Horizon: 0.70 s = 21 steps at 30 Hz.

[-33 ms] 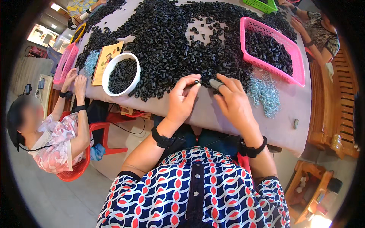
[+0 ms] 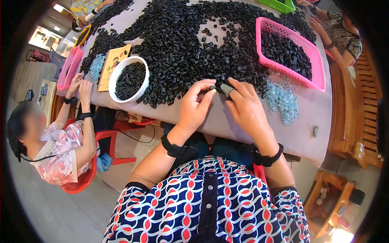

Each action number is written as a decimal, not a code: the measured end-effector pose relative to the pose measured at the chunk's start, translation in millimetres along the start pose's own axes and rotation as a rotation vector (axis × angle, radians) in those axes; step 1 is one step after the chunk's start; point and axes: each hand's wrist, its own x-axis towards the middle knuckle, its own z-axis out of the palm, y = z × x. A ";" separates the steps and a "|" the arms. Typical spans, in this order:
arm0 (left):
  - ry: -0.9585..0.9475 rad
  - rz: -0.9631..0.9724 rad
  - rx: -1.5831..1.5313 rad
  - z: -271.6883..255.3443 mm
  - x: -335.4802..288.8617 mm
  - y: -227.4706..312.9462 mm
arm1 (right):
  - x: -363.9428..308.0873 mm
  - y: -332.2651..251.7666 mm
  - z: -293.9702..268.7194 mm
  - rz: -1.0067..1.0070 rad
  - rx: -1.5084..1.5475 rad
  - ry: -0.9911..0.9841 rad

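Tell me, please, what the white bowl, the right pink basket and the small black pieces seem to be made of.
White bowl: probably plastic; smooth, soft-shining rim.
Pink basket: likely moulded plastic, faintly glossy, with regular holes.
Black pieces: perhaps plastic, dark with small highlights; rubber possible.

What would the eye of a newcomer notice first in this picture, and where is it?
Probably the huge black pile, spread across the table. Next, perhaps, the bright pink basket at right and the white bowl at left. At the near edge, the left hand pinches a small dark part.
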 end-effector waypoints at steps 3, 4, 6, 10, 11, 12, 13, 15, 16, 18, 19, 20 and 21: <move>-0.104 -0.105 0.103 -0.4 6.5 6.0 | -2.9 1.4 15.1 -0.039 -0.051 -0.071; -0.099 -0.110 0.111 -3.5 7.0 1.6 | -3.2 -2.7 12.7 -0.043 -0.018 -0.087; -0.057 -0.098 0.062 -8.3 3.3 -5.0 | -8.1 -0.4 8.5 -0.056 -0.005 -0.095; 0.011 -0.061 -0.102 -16.2 -1.8 -11.2 | -17.0 7.5 -12.7 -0.027 0.095 -0.033; 0.020 -0.053 -0.143 -17.2 -2.0 -10.9 | -18.4 9.1 -17.3 -0.025 0.097 -0.036; 0.022 -0.046 -0.137 -17.8 -0.8 -11.7 | -19.6 10.6 -21.3 0.006 0.093 0.011; 0.021 -0.048 -0.139 -17.7 -0.3 -10.3 | -20.9 12.7 -25.0 0.038 0.087 0.058; 0.011 -0.085 -0.114 -18.2 -0.3 -6.5 | -23.3 15.3 -24.0 0.075 0.072 0.092; 0.008 -0.086 -0.115 -17.7 -1.1 -6.2 | -23.3 13.2 -22.9 0.128 0.093 0.110; -0.020 -0.087 -0.148 -16.8 -2.9 -5.3 | -22.6 9.1 -17.8 0.183 0.113 0.129; -0.021 -0.088 -0.148 -16.6 -3.9 -3.9 | -22.1 7.7 -11.5 0.159 0.142 0.108; -0.040 -0.107 -0.159 -16.3 -4.6 -1.7 | -21.1 6.0 -6.0 0.135 0.170 0.087; -0.059 -0.125 -0.170 -16.1 -5.2 -0.5 | -19.1 3.4 -2.0 0.136 0.170 0.087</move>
